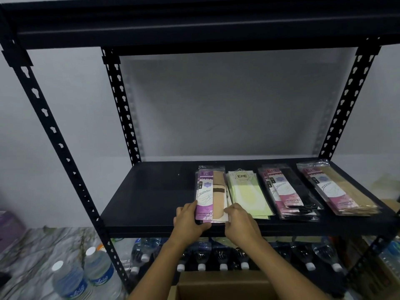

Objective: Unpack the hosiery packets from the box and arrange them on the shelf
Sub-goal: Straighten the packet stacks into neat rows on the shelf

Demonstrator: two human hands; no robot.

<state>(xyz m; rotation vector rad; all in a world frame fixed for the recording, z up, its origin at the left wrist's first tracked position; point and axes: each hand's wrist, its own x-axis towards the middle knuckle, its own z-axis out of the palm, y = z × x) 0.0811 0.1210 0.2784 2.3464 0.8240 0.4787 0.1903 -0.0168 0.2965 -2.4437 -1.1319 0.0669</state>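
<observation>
On the black shelf (pixel 149 195) lie four piles of hosiery packets side by side. The leftmost pile, purple-and-beige packets (pixel 211 189), is held at its near end by both hands: my left hand (pixel 190 217) grips its left edge and my right hand (pixel 240 221) presses its right edge. To the right lie pale green packets (pixel 249 191), then purple packets with black hosiery (pixel 287 191), then purple packets with tan hosiery (pixel 337 189). The open cardboard box (pixel 216 286) stands below my arms at the bottom edge; its inside is not visible.
Black slotted uprights (pixel 123 109) frame the shelf, with another dark shelf (pixel 194 24) above. Water bottles (pixel 223 256) lie on the level below. Two more bottles (pixel 86 276) stand on the marbled floor at left. The left half of the shelf holds no packets.
</observation>
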